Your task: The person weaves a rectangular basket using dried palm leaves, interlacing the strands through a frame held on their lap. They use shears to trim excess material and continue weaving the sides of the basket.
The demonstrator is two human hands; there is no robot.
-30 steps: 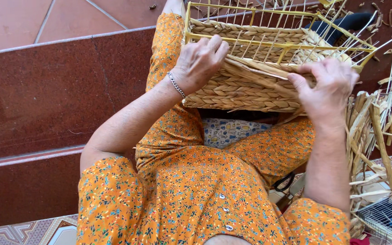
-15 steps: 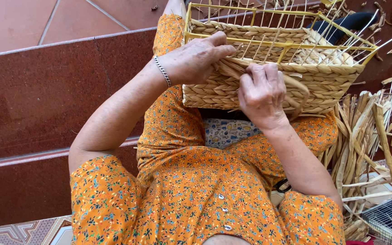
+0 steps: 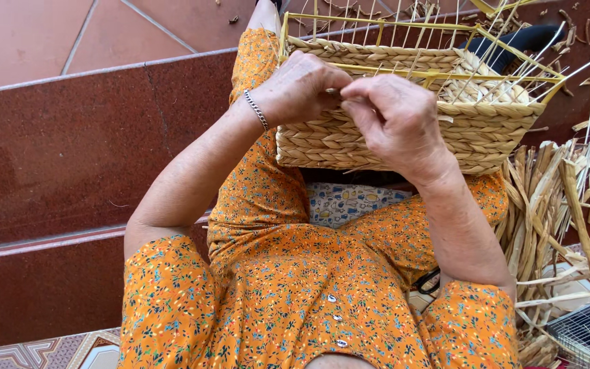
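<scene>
— As seen from the head camera, where is the woven basket (image 3: 404, 130)?
— On the lap, its long axis crosswise. The left hand (image 3: 300, 89) and right hand (image 3: 394, 116) meet at its near rim, both pinched shut on a straw strand (image 3: 341, 96).

— What is being worked on?

— A half-woven basket (image 3: 404, 130), rectangular, resting on the lap of the orange floral dress (image 3: 295, 287), just above the knees.

— What does it look like?

— Its lower walls are braided from pale, straw-coloured fibre in thick plaited rows. Above them a yellow wire frame (image 3: 411, 68) stands bare, with thin uprights poking past the top rail.

— How does it sit?

— Upright, mouth up, its near wall facing the dress. The weave reaches higher on the far side than on the near one.
</scene>
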